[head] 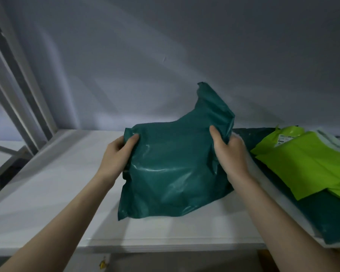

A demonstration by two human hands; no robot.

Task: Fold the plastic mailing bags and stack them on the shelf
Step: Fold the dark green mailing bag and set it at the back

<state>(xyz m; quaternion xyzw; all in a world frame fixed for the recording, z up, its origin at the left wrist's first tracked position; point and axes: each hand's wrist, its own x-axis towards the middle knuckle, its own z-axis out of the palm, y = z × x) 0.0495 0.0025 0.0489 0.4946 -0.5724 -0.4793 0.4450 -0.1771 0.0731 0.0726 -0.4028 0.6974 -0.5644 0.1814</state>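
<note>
your forearms come up from the bottom of the view toward the white shelf (57, 193), and both hands are clamped on one dark teal mailing bag (175, 173). your left hand (117, 154) pinches the bag's upper left corner, thumb on the front face and fingers curled behind. your right hand (229, 152) grips the upper right side, where the plastic bunches under the fingers. the hands are well apart, one at each side, holding the bag tilted up with its lower edge at or just above the shelf surface; i cannot tell if it touches. beyond your right hand a loose flap of the bag stands up against the grey wall (165, 46).

farther to your right, lime green bags (302, 163) lie stacked on another dark teal bag (326, 216) on the shelf.

this looks like the folding step, with the bag not yet flat or neat. the next move probably calls for tucking that raised flap down, pressing the fold flat, then sliding the bag onto the stack at your right.
</note>
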